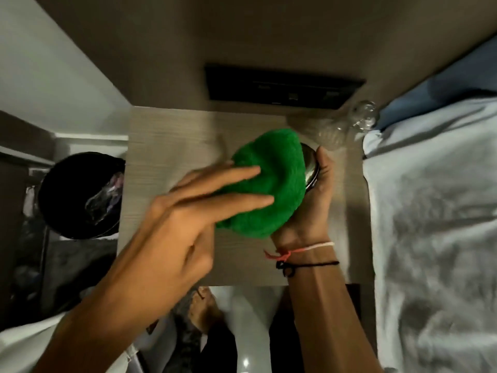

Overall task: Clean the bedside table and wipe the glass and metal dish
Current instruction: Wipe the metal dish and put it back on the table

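Note:
My right hand (pixel 314 200) grips a round metal dish (pixel 310 168) on edge above the wooden bedside table (pixel 172 141). Only a strip of the dish's shiny rim shows. A fluffy green cloth (pixel 271 179) covers the rest of the dish. My left hand (pixel 185 211) presses the cloth against the dish with its fingers stretched out over it. A clear glass (pixel 333 130) lies at the table's back right corner, faint and hard to make out.
A black bin (pixel 70 189) with clear plastic inside stands left of the table. A bed with pale sheets (pixel 435 211) borders the table on the right. A dark switch panel (pixel 282 87) sits on the wall behind. My feet show below the table's front edge.

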The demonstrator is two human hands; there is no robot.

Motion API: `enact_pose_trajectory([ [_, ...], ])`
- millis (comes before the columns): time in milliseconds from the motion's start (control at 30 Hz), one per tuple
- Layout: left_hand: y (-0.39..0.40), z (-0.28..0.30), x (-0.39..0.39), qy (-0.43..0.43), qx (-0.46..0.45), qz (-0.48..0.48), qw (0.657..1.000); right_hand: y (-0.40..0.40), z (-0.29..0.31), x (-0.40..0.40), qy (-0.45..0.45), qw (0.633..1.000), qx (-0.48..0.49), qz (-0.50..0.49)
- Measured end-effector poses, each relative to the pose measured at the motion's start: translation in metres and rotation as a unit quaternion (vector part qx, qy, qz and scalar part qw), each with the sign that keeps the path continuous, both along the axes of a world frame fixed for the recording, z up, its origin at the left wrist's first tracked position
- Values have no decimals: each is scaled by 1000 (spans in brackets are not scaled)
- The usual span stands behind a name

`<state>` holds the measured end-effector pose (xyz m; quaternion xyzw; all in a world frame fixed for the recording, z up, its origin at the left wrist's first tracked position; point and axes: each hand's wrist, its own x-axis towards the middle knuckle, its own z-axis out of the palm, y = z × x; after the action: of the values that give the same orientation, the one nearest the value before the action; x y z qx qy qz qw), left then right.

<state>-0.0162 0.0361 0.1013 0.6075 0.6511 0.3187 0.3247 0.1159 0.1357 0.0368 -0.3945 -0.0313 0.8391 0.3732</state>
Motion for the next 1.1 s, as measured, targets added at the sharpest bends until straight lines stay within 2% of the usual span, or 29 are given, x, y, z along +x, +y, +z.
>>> enact_pose_trajectory([
  [67,3,1,-15,13,31,68,997,-7,-3,-13,1,1000,9,16],
  [133,15,-3,-18,41,30,87,995,-19,-5,-24,18,999,14,39],
  [267,16,-11,-3,44,-40,3,998,-17,-7,-28,3,999,21,38],
  [367,-2,-13,-6,28,-28,1,999,-6,-10,-16,-27,998,-28,40],
  [533,5,-7,-7,30,11,119,992,-12,-8,-6,-2,988,-150,-41],
  [600,20,-5,-4,41,36,150,987,-18,-3,-5,7,989,-145,-28],
  [700,44,-3,3,71,44,166,982,-27,3,-3,12,997,-68,45],
  [767,58,-3,9,92,27,155,983,-29,7,0,18,997,-28,72],
  [900,62,-9,33,161,6,55,985,-18,10,16,15,998,13,63],
  [1033,34,-14,42,164,-8,-29,986,-10,7,31,1,999,15,51],
  [1100,25,-15,36,154,-11,-42,987,-16,2,30,-3,998,4,59],
])
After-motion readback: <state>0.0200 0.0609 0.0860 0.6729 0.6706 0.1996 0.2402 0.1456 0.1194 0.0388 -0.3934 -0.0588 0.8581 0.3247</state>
